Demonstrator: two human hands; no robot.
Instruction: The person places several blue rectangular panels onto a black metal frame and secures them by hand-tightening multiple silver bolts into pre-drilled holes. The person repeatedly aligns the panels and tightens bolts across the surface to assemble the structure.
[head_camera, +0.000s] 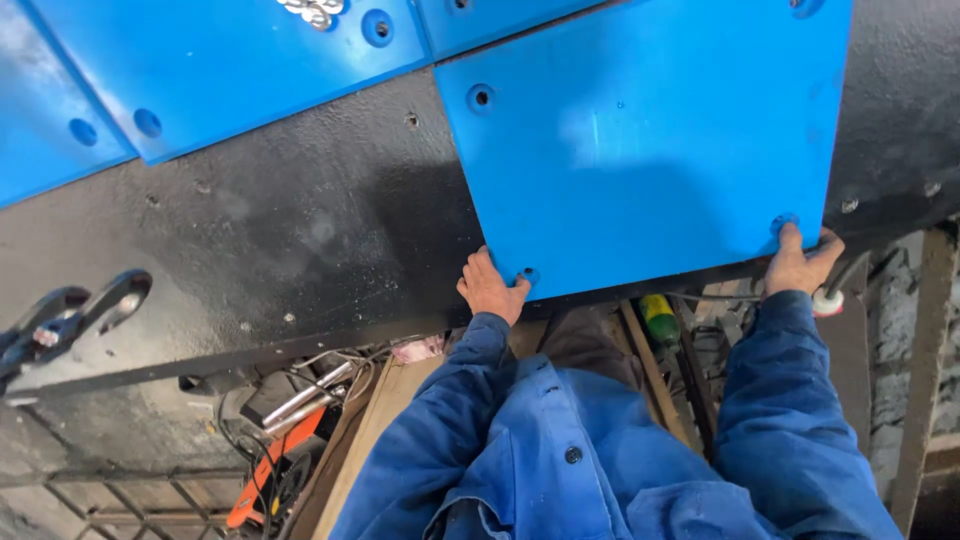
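Note:
A square blue plate (640, 140) with corner holes lies on a black steel slab (300, 220). My left hand (490, 288) grips the plate's near left corner, thumb by the corner hole. My right hand (800, 262) holds the near right corner, with a finger on the hole there. Both my sleeves are blue. The plate's near edge sits along the slab's front edge.
More blue plates (220, 70) cover the slab's far left, with several washers (312, 10) on one. A black hook (70, 315) hangs at the left. Below the slab are an orange power tool (275, 465), cables, wooden boards (375, 420) and a green-handled tool (658, 318).

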